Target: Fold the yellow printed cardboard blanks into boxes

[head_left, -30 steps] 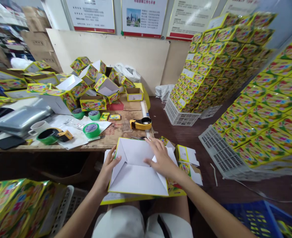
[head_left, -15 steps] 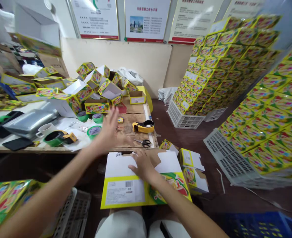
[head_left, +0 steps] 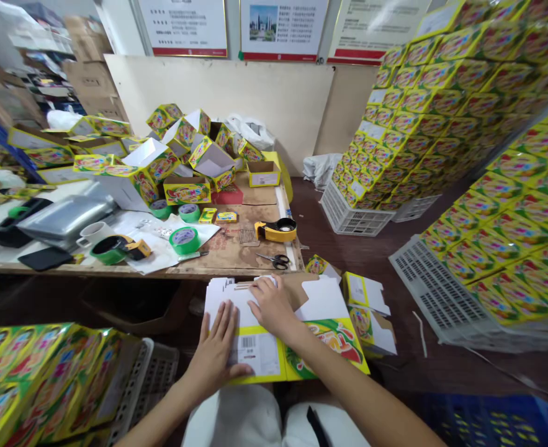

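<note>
A flat, unfolded yellow carton (head_left: 329,344) with a barcode label and fruit print lies on my lap at the table's front edge. My left hand (head_left: 218,351) rests open and flat on its white and label part. My right hand (head_left: 271,304) presses on the white flaps near the carton's top, fingers curled over the flap edge. Scissors (head_left: 276,259) and a yellow tape dispenser (head_left: 277,230) lie on the wooden table (head_left: 236,264) just beyond my hands.
Folded yellow boxes (head_left: 180,155) pile at the table's back, with green tape rolls (head_left: 184,239), a cup and papers. Tall stacks of boxes (head_left: 441,124) on white crates stand right. More boxes sit lower left, a blue crate (head_left: 488,422) lower right. Another person's hand shows far left.
The erected box was flattened on my lap. My left hand reached out over the table, then came back down flat onto the carton. My right hand stayed on the flaps.
</note>
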### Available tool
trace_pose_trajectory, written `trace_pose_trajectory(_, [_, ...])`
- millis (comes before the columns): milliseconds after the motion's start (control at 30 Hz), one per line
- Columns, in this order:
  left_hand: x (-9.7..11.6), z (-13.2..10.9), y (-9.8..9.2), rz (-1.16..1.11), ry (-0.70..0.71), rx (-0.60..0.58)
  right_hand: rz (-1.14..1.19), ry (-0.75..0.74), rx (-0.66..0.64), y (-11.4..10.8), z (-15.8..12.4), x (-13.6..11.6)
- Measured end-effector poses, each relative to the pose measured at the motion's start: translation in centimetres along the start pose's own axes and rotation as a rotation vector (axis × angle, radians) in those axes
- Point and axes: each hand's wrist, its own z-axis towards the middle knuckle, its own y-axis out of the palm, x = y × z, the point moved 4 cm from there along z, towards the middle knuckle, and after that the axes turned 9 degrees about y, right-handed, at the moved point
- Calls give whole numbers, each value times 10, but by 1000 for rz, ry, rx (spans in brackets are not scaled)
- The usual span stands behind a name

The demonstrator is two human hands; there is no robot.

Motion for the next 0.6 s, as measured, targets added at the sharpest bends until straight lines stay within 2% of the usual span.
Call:
trace_pose_trajectory(133, [4, -3, -1, 17, -2, 13, -4, 33, 10, 1, 3, -2])
trace_pose_trajectory(267, [4, -5, -2, 39, 11, 34, -1, 101, 56, -9, 9, -7])
trace_pose_trajectory(467, [11, -17, 11, 0, 20, 93, 12, 68, 85, -26, -4, -23])
trace_pose_trajectory(533, [9, -19, 7, -117, -27, 167, 32, 50, 57, -29, -11, -23])
trace_pose_trajectory(600, [-9, -17, -8, -362, -193, 327, 59, 20, 36, -40, -15, -23])
